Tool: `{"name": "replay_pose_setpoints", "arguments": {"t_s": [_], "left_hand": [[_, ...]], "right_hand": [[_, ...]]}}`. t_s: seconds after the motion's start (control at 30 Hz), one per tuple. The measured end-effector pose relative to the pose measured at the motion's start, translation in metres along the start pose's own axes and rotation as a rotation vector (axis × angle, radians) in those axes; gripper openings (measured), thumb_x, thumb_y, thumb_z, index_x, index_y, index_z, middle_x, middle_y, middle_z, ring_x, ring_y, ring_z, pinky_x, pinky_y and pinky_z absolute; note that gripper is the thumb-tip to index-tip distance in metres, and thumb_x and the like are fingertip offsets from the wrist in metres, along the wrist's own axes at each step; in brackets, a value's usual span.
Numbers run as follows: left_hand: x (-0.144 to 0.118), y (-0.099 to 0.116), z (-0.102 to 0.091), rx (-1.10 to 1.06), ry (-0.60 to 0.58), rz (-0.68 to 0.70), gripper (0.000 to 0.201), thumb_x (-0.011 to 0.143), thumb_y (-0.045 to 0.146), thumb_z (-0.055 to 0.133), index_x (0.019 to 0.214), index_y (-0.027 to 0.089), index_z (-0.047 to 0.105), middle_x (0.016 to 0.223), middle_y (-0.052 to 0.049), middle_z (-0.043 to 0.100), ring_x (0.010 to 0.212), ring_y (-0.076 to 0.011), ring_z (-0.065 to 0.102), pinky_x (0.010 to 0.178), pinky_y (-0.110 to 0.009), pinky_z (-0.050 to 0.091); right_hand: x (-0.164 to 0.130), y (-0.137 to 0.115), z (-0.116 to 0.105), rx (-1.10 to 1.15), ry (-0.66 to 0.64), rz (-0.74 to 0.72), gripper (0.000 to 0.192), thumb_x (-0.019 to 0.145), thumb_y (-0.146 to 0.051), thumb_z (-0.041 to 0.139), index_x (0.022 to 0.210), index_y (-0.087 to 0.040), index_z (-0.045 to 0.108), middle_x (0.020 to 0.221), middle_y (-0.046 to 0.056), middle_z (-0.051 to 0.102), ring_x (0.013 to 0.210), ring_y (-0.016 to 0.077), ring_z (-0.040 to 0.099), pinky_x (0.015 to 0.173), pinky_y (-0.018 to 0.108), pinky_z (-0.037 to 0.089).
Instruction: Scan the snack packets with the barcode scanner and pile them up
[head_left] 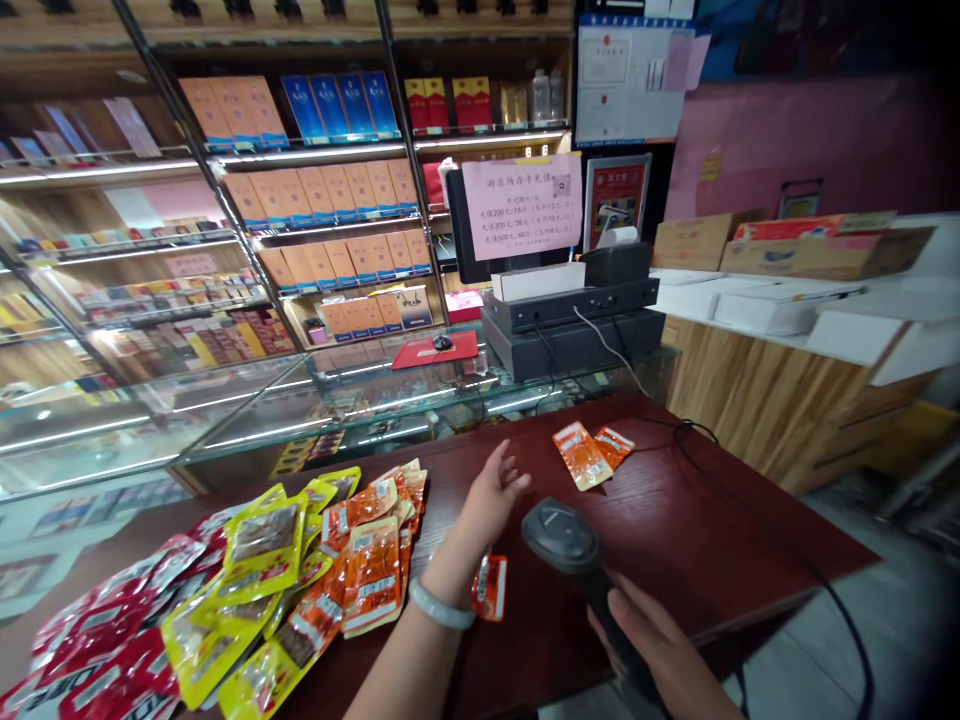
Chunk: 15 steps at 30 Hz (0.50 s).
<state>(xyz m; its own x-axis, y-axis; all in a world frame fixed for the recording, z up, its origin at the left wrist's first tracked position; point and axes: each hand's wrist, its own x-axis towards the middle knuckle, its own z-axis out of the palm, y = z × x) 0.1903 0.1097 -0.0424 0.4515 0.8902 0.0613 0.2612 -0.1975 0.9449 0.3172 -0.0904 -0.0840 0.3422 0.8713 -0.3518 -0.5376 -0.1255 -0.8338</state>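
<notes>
My right hand (651, 632) grips the handle of a dark barcode scanner (564, 540), its head pointing up and to the left over the table. My left hand (495, 497), with a pale bangle (441, 606) on the wrist, hovers over the tabletop, fingers apart and nothing in them. Partly behind that forearm lies a small orange packet (491, 588). Farther off, two orange snack packets (582, 456) rest on the dark red table (675, 520). To the left spreads a heap of orange packets (373, 575), yellow packets (264, 538) and red packets (105, 620).
Beyond the table runs a glass display counter (247, 425) with a red mouse pad (420, 350) and a cash register base (574, 325) below a monitor (517, 210). A black cable (825, 585) hangs over the right side. Cardboard boxes (810, 255) stand at the back right.
</notes>
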Motion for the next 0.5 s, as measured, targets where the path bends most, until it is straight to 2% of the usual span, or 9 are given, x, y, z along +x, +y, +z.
{"name": "replay_pose_setpoints", "arguments": {"t_s": [0.1, 0.13, 0.2, 0.27, 0.37, 0.5], "left_hand": [[-0.029, 0.001, -0.039, 0.655, -0.093, 0.074, 0.056, 0.069, 0.032, 0.078, 0.123, 0.026, 0.063, 0.128, -0.011, 0.062, 0.124, -0.0302, 0.052, 0.108, -0.046, 0.037], [-0.040, -0.001, -0.052, 0.845, -0.131, 0.039, 0.055, 0.062, 0.037, 0.082, 0.114, 0.027, 0.067, 0.124, -0.010, 0.063, 0.122, -0.0338, 0.052, 0.106, -0.050, 0.036], [-0.059, -0.005, -0.071, 1.055, -0.219, -0.043, 0.058, 0.054, 0.045, 0.085, 0.108, 0.029, 0.069, 0.120, -0.009, 0.063, 0.119, -0.0359, 0.052, 0.102, -0.051, 0.038], [-0.071, -0.010, -0.078, 1.126, -0.266, -0.104, 0.061, 0.052, 0.049, 0.085, 0.107, 0.028, 0.068, 0.121, -0.010, 0.062, 0.118, -0.0360, 0.052, 0.098, -0.049, 0.039], [-0.073, -0.016, -0.074, 1.136, -0.273, -0.094, 0.056, 0.056, 0.050, 0.083, 0.102, 0.022, 0.067, 0.117, -0.013, 0.063, 0.114, -0.0348, 0.055, 0.094, -0.043, 0.041], [-0.062, -0.027, -0.062, 0.945, -0.183, -0.113, 0.033, 0.073, 0.037, 0.072, 0.099, 0.021, 0.061, 0.096, -0.008, 0.069, 0.090, -0.0250, 0.064, 0.075, -0.031, 0.044]], "right_hand": [[0.001, 0.002, -0.001, -0.049, -0.027, -0.001, 0.067, 0.059, -0.070, 0.080, 0.109, -0.026, 0.077, 0.076, 0.005, 0.076, 0.069, 0.0202, 0.068, 0.060, 0.027, 0.050], [0.001, 0.002, -0.001, -0.065, -0.031, -0.006, 0.067, 0.060, -0.070, 0.079, 0.110, -0.025, 0.076, 0.075, 0.005, 0.076, 0.068, 0.0202, 0.068, 0.058, 0.027, 0.048], [0.001, 0.003, -0.002, -0.074, -0.029, -0.013, 0.067, 0.061, -0.069, 0.080, 0.111, -0.024, 0.076, 0.079, 0.006, 0.076, 0.071, 0.0213, 0.068, 0.056, 0.026, 0.046], [0.000, 0.003, -0.003, -0.074, -0.025, -0.010, 0.066, 0.062, -0.067, 0.081, 0.111, -0.023, 0.075, 0.079, 0.005, 0.075, 0.072, 0.0208, 0.068, 0.055, 0.024, 0.044], [-0.001, 0.003, -0.005, -0.108, -0.037, -0.012, 0.066, 0.066, -0.064, 0.080, 0.116, -0.022, 0.072, 0.071, 0.002, 0.071, 0.060, 0.0165, 0.061, 0.052, 0.025, 0.041], [-0.004, 0.001, -0.005, -0.137, -0.045, -0.032, 0.064, 0.068, -0.063, 0.078, 0.116, -0.021, 0.071, 0.069, 0.001, 0.068, 0.055, 0.0151, 0.057, 0.052, 0.026, 0.042]]}}
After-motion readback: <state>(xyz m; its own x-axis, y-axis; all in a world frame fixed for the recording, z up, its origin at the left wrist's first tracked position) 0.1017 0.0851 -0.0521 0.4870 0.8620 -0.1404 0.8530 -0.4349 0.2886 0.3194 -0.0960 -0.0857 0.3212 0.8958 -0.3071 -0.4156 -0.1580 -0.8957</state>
